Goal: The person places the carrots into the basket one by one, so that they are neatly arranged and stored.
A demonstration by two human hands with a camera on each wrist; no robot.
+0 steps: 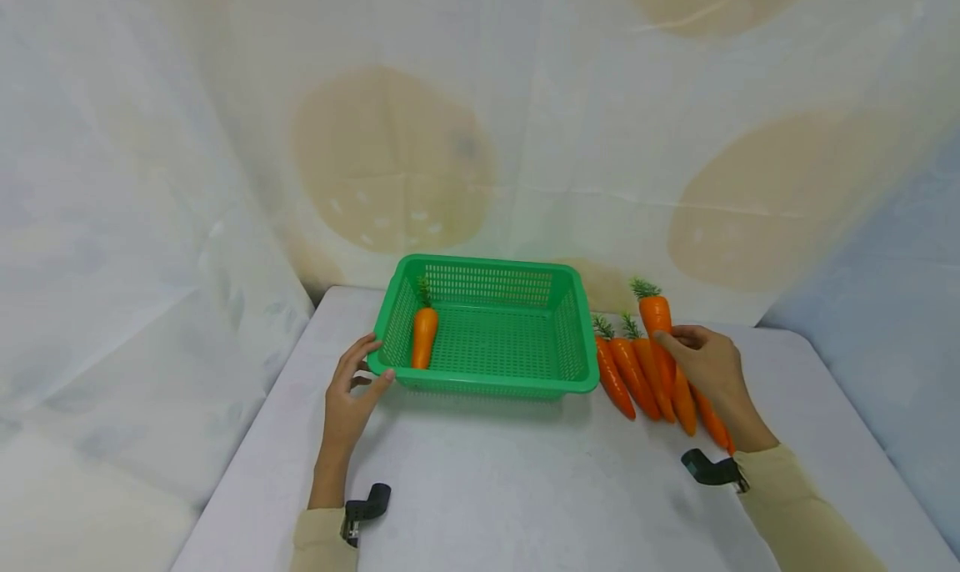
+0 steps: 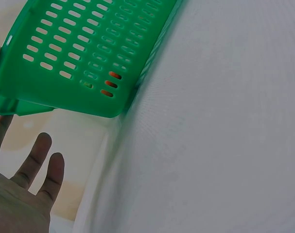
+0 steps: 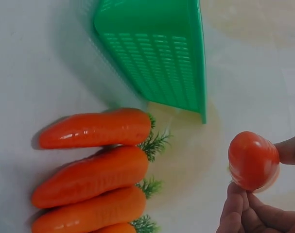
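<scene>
Carrot [image 1: 656, 315] is up in the R hand [image 1: 705, 362], above the row of carrots [image 1: 613, 378] on the R side of the table [image 1: 495, 489]. The R hand pinches it btwn thumb & fingers. Its leafy green top pts up & its thin end pts down, in front of the row in the head view. R wrist cam sees it end-on, so it looks like a round orange ball, apart from the others.

The row lies just beside the R side of the green basket [image 1: 480, 381], w/ leafy tops toward the back cloth [image 1: 570, 138]. Can't count them all b/c the hand & held carrot hide some.

L hand [image 1: 351, 388] is at the near L corner of the basket, w/ fingers spread apart; thumb & a finger touch the rim. In the L wrist view, 2 fingers stick out straight, off the basket.

One basket carrot [image 1: 424, 338] lies inside, along the L wall, leaves to the back. Bits of orange show thru the slots, L wrist view.

Both arms have tan sleeves [image 1: 798, 505], w/ a small black cam [image 1: 708, 469] on each wrist.
</scene>
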